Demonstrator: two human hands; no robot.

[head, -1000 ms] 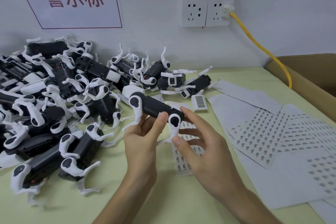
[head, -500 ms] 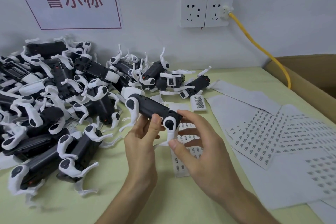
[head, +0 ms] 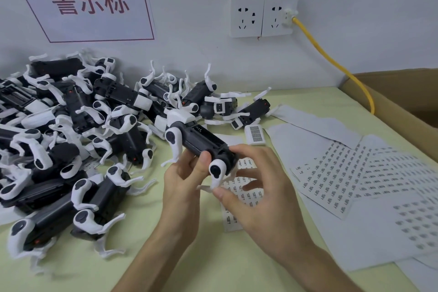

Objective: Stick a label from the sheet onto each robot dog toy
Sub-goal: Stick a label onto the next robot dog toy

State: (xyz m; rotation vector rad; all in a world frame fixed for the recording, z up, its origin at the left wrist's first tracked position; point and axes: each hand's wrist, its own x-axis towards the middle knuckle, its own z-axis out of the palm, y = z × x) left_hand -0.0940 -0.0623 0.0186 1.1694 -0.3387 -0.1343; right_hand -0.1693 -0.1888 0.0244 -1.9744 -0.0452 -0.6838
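A black robot dog toy [head: 203, 143] with white legs is held above the table, its underside turned up. My left hand [head: 184, 185] grips its body from below, thumb on the near side. My right hand [head: 256, 187] holds its rear end, forefinger on top and thumb under the white rear leg [head: 216, 174]. Under my hands lies a narrow label sheet [head: 239, 193], partly hidden. Several more label sheets [head: 331, 173] are spread to the right.
A big pile of robot dog toys [head: 71, 130] fills the table's left and back. A small white barcode piece [head: 255, 134] lies behind the held toy. A cardboard box [head: 398, 99] stands at the right edge, with a yellow cable [head: 331, 61] running to the wall socket.
The held toy has been tilted and shifted a little left and lower. My right forefinger now lies on top of its rear end.
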